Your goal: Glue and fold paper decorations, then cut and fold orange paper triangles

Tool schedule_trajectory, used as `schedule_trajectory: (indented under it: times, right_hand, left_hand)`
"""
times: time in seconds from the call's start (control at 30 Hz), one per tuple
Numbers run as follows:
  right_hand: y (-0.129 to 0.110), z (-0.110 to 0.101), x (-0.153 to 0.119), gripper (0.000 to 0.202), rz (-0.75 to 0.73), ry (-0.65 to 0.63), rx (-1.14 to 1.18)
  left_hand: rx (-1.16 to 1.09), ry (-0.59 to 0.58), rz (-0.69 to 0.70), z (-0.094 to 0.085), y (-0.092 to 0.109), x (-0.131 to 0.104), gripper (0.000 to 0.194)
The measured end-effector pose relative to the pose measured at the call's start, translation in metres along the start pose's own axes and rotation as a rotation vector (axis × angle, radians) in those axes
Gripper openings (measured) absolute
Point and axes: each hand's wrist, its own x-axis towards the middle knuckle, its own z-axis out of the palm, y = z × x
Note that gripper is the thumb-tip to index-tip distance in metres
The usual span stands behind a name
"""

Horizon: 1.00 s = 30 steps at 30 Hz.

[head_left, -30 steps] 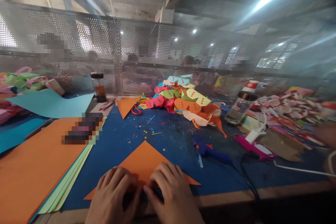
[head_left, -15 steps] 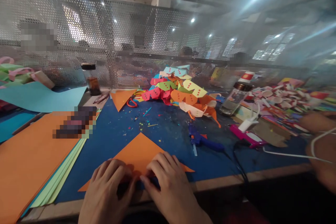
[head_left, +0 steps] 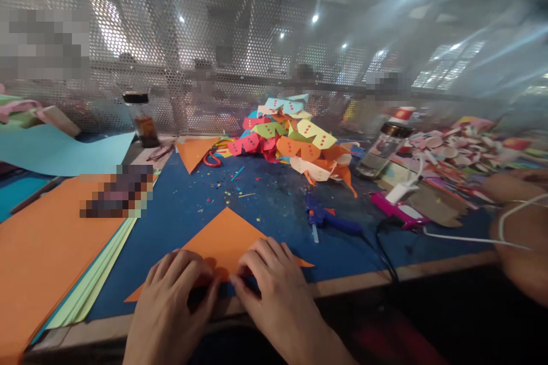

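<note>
An orange sheet of paper (head_left: pixel 226 234), folded into a triangle, lies at the front edge of the blue table with its point facing away from me. My left hand (head_left: pixel 173 288) has its fingers curled over the left part of the folded edge, thumb near the middle. On the other side, my right hand (head_left: pixel 272 279) bends over the same edge, its thumb and fingertips pressed to the paper. The two thumbs are close together but apart. The paper's left and right corners stick out past my hands.
At left is a stack of coloured paper (head_left: pixel 47 228). Behind are an orange triangle (head_left: pixel 194 153), red-handled scissors (head_left: pixel 213 158) and a pile of folded paper shapes (head_left: pixel 291 140). A blue glue gun (head_left: pixel 329 219), bottle (head_left: pixel 381 151) and pink power strip (head_left: pixel 398 211) lie right, near another person's arm (head_left: pixel 524 239).
The whole view has shifted slightly, so things sit a little higher. My hands stay on the folded edge, with the thumbs slightly farther apart.
</note>
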Motion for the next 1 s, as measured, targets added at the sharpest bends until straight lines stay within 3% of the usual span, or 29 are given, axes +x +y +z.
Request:
schedule_trajectory:
  times: [0.4,0.6,1.0]
  right_hand:
    - [0.002,-0.006,-0.001,0.021,0.018,-0.035,-0.014]
    - [0.006,-0.010,-0.002,0.020,0.009,-0.043,-0.016]
    - [0.013,-0.019,-0.004,0.021,0.044,-0.078,-0.029]
  left_hand:
    - [0.001,0.007,-0.021,-0.003,0.001,0.002,0.011]
    - [-0.058,0.007,-0.127,-0.002,0.009,0.001,0.017]
    - [-0.035,-0.001,-0.096,-0.002,0.005,0.001,0.017]
